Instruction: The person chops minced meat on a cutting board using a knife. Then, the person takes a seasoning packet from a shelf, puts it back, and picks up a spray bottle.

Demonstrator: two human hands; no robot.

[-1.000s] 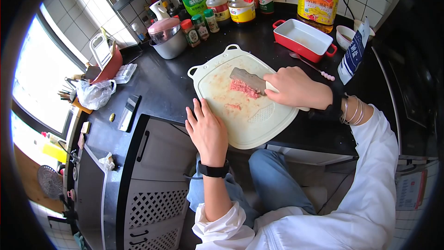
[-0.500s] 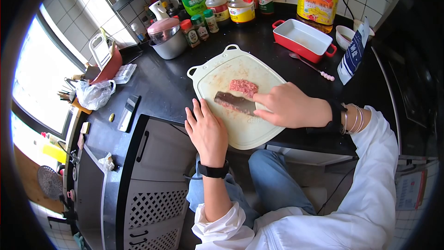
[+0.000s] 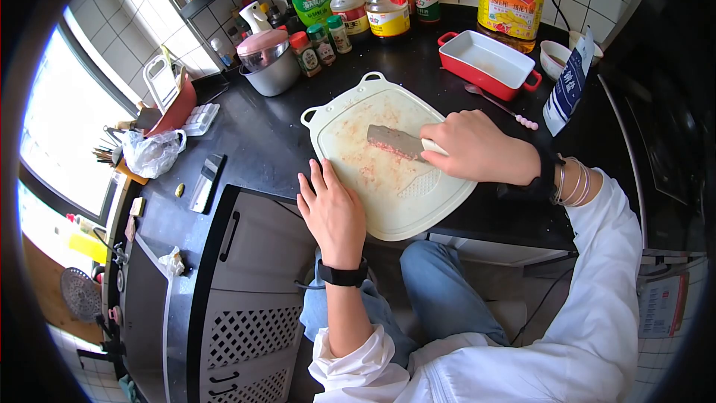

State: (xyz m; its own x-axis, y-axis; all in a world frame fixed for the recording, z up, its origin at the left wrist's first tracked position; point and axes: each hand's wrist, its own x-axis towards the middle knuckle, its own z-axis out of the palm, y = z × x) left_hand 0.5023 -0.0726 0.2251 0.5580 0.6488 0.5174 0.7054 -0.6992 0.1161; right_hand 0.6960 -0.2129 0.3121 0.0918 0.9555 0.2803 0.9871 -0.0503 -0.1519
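Observation:
A pale cutting board [image 3: 335,130] with two loop handles lies on the black counter. My right hand [image 3: 477,148] is closed around the light handle of a cleaver [image 3: 394,139], whose broad blade is over the middle of the board. Minced meat [image 3: 388,151] shows along the blade's near edge; the blade hides whatever is behind it. Smears and small bits of meat mark the board. My left hand [image 3: 332,209] rests with fingers stretched out on the board's left edge.
A red baking dish [image 3: 488,67] with a white inside and a pink-handled spoon [image 3: 503,108] are at the right, near a blue-and-white bag [image 3: 568,89]. Spice jars [image 3: 322,48], sauce bottles and a large oil bottle [image 3: 511,4] line the back. A phone [image 3: 207,183] lies left.
My right hand and the cleaver have moved up and slightly right. The mound of meat seen above the blade earlier no longer shows there. My left hand stays in place.

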